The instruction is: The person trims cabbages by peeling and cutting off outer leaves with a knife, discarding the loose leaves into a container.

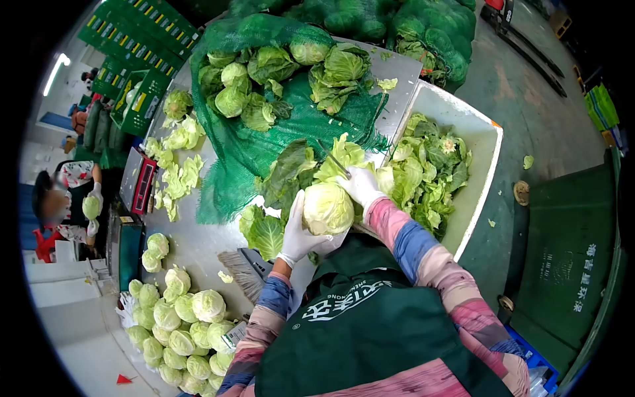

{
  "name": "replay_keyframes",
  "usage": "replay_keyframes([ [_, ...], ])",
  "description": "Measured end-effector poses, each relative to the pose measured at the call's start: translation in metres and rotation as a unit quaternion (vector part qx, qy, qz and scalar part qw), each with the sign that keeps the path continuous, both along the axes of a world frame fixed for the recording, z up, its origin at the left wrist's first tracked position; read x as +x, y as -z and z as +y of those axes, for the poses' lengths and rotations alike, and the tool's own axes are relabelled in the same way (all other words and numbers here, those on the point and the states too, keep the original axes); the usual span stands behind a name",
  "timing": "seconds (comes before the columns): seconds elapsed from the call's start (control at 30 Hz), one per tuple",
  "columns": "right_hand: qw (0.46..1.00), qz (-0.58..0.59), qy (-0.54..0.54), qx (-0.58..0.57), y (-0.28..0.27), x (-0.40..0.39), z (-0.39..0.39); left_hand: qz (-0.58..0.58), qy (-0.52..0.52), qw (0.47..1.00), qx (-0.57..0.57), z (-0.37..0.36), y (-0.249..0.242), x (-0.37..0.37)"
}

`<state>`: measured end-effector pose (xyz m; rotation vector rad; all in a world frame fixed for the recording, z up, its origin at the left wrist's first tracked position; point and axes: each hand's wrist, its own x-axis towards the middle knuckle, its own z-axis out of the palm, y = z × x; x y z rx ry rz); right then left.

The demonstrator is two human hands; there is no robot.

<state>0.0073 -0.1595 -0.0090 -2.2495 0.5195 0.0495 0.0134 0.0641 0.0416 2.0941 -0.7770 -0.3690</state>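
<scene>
A pale, round cabbage rests in my gloved left hand, whose fingers wrap its left side and underside. My gloved right hand is closed on a knife just above and right of the cabbage, its blade pointing up and left. Loose green outer leaves lie beyond and left of the cabbage. Farther up the metal table, untrimmed cabbages sit on a green mesh bag.
A white bin of discarded leaves stands at the right. Trimmed cabbages are heaped at the lower left, near a brush. A scale is at the left table edge; beyond it a co-worker holds a cabbage.
</scene>
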Motion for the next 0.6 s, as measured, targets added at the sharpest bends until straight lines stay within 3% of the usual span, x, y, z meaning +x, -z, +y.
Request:
replay_keyframes([
  [0.03,0.998,0.026,-0.027,-0.045,0.017,-0.002,-0.01,-0.004,0.003,1.0,0.003,0.003,0.002,0.001],
  [0.13,0.994,0.097,-0.011,-0.044,0.021,-0.02,-0.023,0.176,-0.089,0.975,-0.102,0.015,0.014,-0.001],
  [0.23,1.0,0.013,0.018,0.022,-0.02,-0.033,-0.013,0.168,-0.084,0.978,-0.092,0.021,0.031,0.008],
  [0.27,0.999,0.006,-0.026,0.02,-0.03,-0.036,-0.012,0.165,-0.071,0.979,-0.094,0.02,0.03,0.012],
  [0.3,0.995,-0.072,-0.07,-0.021,-0.022,-0.04,-0.009,0.166,-0.074,0.979,-0.097,0.019,0.028,0.016],
  [0.37,0.977,-0.095,-0.186,-0.039,-0.03,-0.041,-0.005,0.256,-0.069,0.958,-0.109,0.019,0.017,0.022],
  [0.43,0.948,-0.188,-0.23,-0.116,-0.013,-0.039,0.002,0.318,-0.08,0.929,-0.172,0.014,0.004,0.023],
  [0.6,0.949,-0.094,-0.286,-0.092,-0.021,-0.022,0.001,0.282,-0.033,0.955,-0.089,0.031,0.021,0.045],
])
